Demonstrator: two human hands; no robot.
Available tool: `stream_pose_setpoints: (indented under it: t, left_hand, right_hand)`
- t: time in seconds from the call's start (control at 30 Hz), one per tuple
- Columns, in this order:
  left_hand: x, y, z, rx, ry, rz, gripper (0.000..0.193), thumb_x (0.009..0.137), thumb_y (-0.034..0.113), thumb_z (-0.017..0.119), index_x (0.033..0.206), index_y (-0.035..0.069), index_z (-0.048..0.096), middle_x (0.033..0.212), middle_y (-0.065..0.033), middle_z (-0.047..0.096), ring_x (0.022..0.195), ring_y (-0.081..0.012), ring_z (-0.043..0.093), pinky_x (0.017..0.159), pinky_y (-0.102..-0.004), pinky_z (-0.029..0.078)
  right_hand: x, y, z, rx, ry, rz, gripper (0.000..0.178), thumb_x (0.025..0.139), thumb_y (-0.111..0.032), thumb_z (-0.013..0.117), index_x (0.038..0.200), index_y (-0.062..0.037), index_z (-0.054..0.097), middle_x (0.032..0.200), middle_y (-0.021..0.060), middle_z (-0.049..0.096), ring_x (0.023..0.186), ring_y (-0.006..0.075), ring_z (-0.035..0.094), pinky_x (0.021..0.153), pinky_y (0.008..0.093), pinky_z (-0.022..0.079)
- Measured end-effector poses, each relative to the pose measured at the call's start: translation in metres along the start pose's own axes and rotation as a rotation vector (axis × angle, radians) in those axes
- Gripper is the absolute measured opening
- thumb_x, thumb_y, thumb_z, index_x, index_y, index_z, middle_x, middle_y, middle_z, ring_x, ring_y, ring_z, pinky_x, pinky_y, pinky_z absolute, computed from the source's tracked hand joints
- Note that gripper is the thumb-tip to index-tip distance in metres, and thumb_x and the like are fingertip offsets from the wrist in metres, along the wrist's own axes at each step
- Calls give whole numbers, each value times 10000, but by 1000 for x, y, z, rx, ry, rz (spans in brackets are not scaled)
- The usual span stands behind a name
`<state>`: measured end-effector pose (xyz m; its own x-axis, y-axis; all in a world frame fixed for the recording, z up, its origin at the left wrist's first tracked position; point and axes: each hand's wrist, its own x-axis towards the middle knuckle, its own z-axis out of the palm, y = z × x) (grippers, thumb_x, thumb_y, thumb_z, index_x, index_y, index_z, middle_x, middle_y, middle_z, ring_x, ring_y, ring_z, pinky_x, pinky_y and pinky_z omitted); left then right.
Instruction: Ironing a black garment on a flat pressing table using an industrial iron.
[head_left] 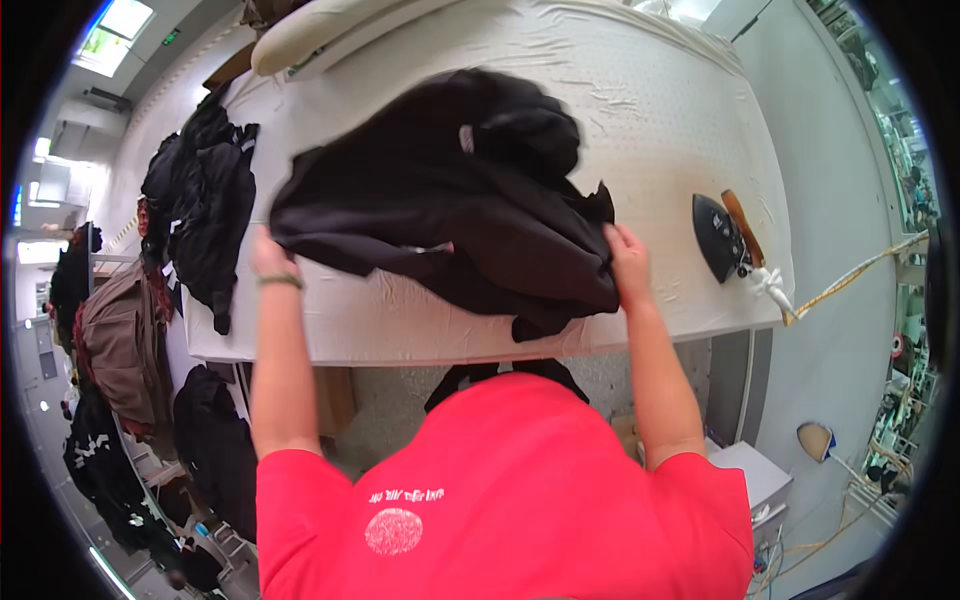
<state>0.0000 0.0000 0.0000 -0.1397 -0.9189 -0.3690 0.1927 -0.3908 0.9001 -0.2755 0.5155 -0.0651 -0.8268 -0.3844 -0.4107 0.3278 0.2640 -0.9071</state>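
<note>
A black garment is spreading between the person's two hands over the near middle of a white cloth-covered ironing table, its far end bunching into a rounded fold; motion blur is hiding whether its underside is touching the cloth. The left hand, with a dark wristband below it, is gripping the garment's left corner, and the right hand is pinching its right edge, thumb and fingers closing on the fabric. A small pale label is showing near the bunched end, too blurred to read. To the right, a dark iron with a wooden handle is lying on the table, a pale cord running off from it. A heap of black clothes bearing small white tags is lying at the left edge, and a padded pressing board is resting at the far side. Beyond the left edge, a brown garment is hanging. The person is wearing a red T-shirt carrying white lettering above a round white print.
</note>
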Motion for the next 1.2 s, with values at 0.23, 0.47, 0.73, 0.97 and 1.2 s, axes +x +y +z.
stream_pose_setpoints:
  t: [0.23, 0.47, 0.73, 0.97, 1.2]
  left_hand:
    - [-139, -154, -16, 450, -277, 64, 547, 957, 317, 720, 1314, -69, 567, 1236, -150, 665, 1124, -227, 626, 1008, -405, 478]
    - [-59, -83, 15, 421, -476, 53, 372, 1007, 296, 674, 1168, -39, 670, 1056, -57, 690, 950, -125, 597, 902, -291, 488]
    - [-38, 160, 0, -71, -634, 241, 247, 1030, 191, 621, 1152, -20, 663, 1042, -138, 733, 909, -240, 727, 843, -394, 604]
    - [-82, 196, 65, -15, -602, 450, 269, 1051, 216, 580, 1152, -20, 658, 1043, -147, 737, 885, -251, 738, 815, -387, 608]
    - [-131, 131, 184, -274, -867, 143, 209, 1065, 195, 538, 1115, 25, 649, 999, -83, 717, 833, -183, 704, 755, -325, 590]
  right_hand:
    - [-69, 20, 48, -575, 285, -332, 460, 973, -314, 680, 1263, 41, 640, 1084, 157, 739, 1000, 264, 703, 878, 366, 538]
    - [-65, -63, 62, -750, 66, -310, 390, 954, -292, 692, 1209, 3, 690, 1022, 227, 732, 968, 276, 725, 859, 385, 540]
    - [-111, -156, 32, -124, 475, -503, 391, 1046, -295, 617, 1222, 46, 692, 1093, 81, 727, 985, 157, 666, 908, 275, 511]
    - [-115, -213, 6, 496, 713, -666, 439, 1061, -303, 569, 1280, 76, 589, 1192, 168, 676, 1038, 254, 672, 954, 384, 544]
    - [-82, -205, 38, -132, 705, -630, 749, 963, -295, 717, 1530, 24, 345, 1423, 195, 540, 1295, 284, 537, 1040, 402, 498]
